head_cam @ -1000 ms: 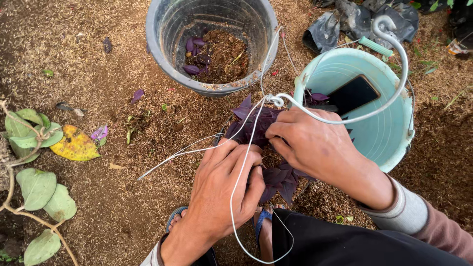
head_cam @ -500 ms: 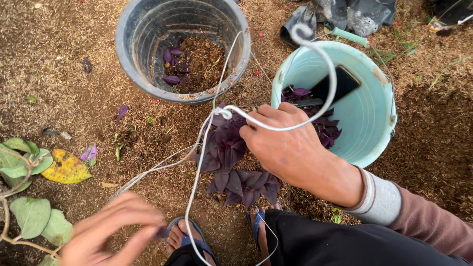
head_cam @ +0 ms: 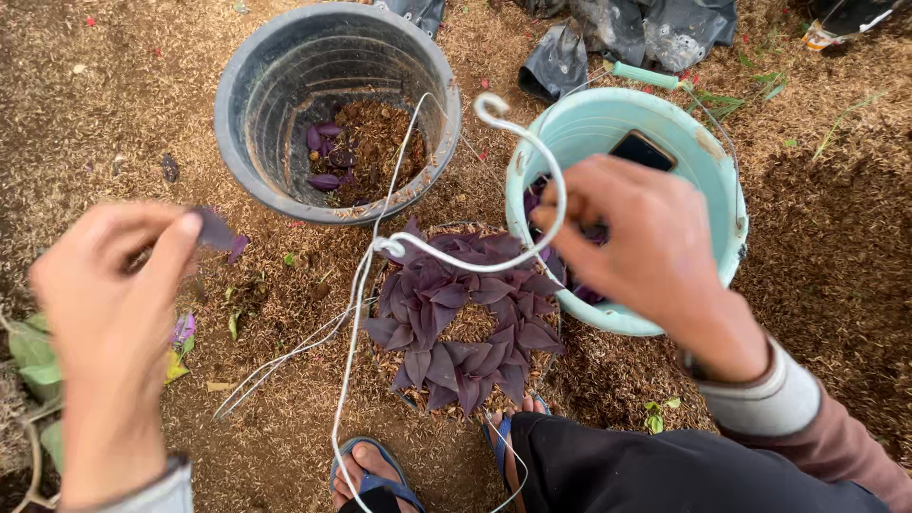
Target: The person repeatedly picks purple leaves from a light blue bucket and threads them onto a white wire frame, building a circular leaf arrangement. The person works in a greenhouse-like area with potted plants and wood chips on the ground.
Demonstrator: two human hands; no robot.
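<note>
Raised since before — left hand [head_cam: 114, 304] pinching purple leaf [head_cam: 215, 231], right hand [head_cam: 646, 237] gripping white hanger hook [head_cam: 532, 161].

Single view from a camera worn on the person's head, directed steeply downward at the ground in front of the body. The lens sits close: the left hand [head_cam: 114, 313] and right hand [head_cam: 646, 242] fill the sides of the frame, with the sleeves cut by the lower edge. Directly beneath the lens lie the purple-leaved plant [head_cam: 465, 318], the person's dark trousers [head_cam: 665, 470] and sandalled feet [head_cam: 370, 475]. The far edge of the view, at the top of the frame, reaches the grey pot [head_cam: 256, 104], the pale green bucket [head_cam: 708, 180] and black bags [head_cam: 646, 28]. No second view is supplied, so no region is shared.
</note>
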